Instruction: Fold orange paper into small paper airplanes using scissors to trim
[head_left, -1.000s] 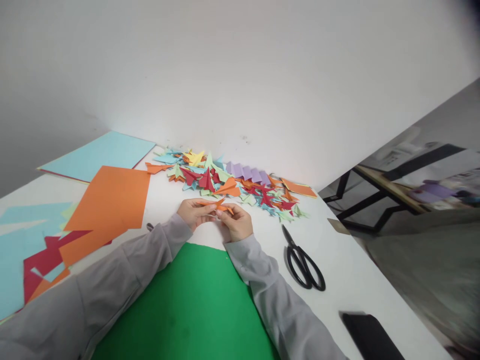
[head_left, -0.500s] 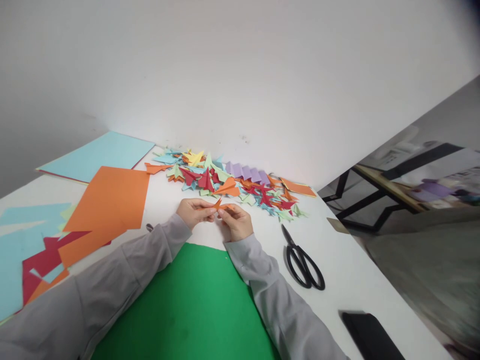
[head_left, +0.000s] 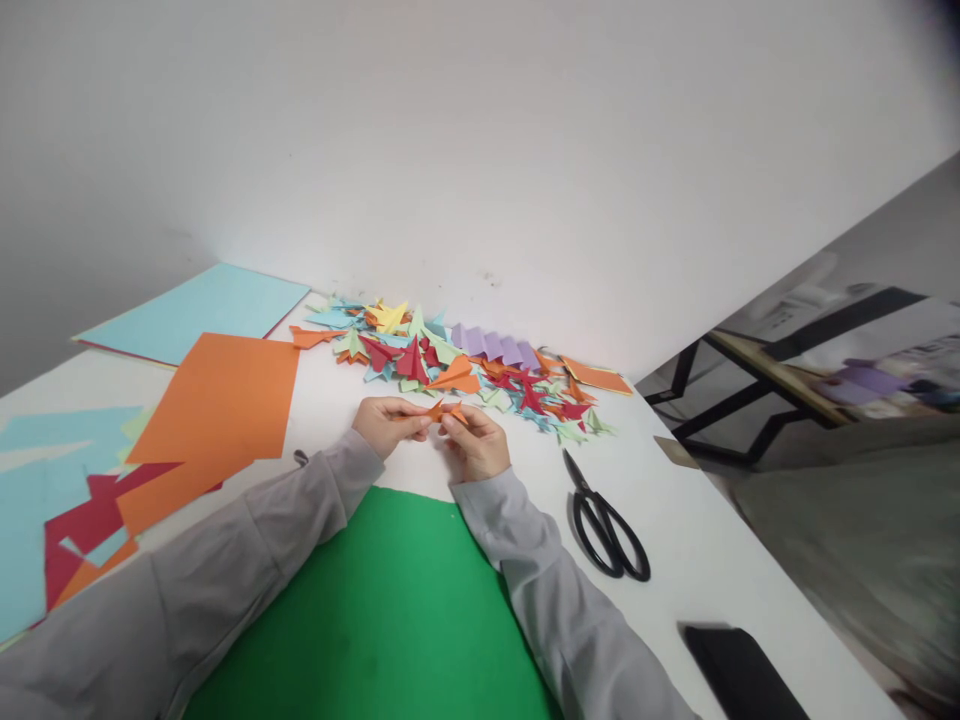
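Note:
Between my two hands is a small folded piece of orange paper (head_left: pixel 436 411), held above the white table. My left hand (head_left: pixel 388 425) pinches its left side between thumb and fingers. The right side is gripped by the fingertips of my right hand (head_left: pixel 477 441), with an orange point showing above the thumb. My fingers cover much of the piece. Just beyond my hands lies a heap of folded paper shapes (head_left: pixel 453 372) in several colours, some like small planes. A green mat (head_left: pixel 367 610) lies beneath my forearms.
Black-handled scissors (head_left: pixel 608 525) lie at the right, with a black flat object (head_left: pixel 742 670) nearer me. Orange sheets (head_left: pixel 225 395), red scraps (head_left: pixel 94 515) and a blue sheet (head_left: pixel 202 310) cover the left side. A wall (head_left: pixel 480 160) stands behind the table.
My right hand has turned and shifted slightly to the right, and more orange paper shows at its fingertips. My left hand has hardly moved.

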